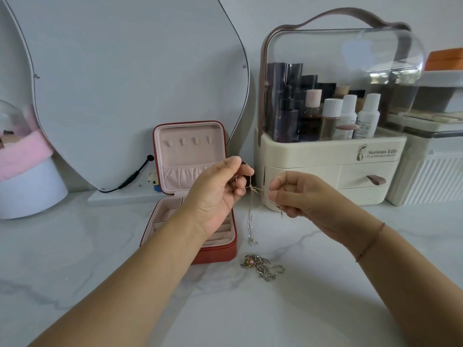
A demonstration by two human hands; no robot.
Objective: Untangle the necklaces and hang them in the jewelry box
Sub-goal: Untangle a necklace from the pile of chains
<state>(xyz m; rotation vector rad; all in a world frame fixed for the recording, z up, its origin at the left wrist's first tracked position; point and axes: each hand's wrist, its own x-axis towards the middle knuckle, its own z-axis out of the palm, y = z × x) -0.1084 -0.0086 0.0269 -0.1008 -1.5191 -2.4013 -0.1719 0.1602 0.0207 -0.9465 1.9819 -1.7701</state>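
A white marble counter (313,309) carries everything. At the back right stands a cream makeup organizer (330,169) with a clear domed lid, bottles inside and drawers below. Left of it, a red jewelry box (215,254) lies open, its long axis running away from the camera, its pink-lined lid (188,151) upright and facing forward with a row of small hooks near the top. The left hand (218,191) is raised in front of the box, fingers curled closed and pinching a thin silver chain (250,214) along with what looks like a small pendant. The right hand (298,194), level with it and just apart, is also closed, thumb and forefinger pinching the same chain. A short stretch runs roughly level between the two hands with a knot near the left one, and the rest hangs straight down, its lower end above the counter. Below that, near the box's front right corner, a small tangled heap of necklaces (261,266) with a pinkish bead lies on the counter.
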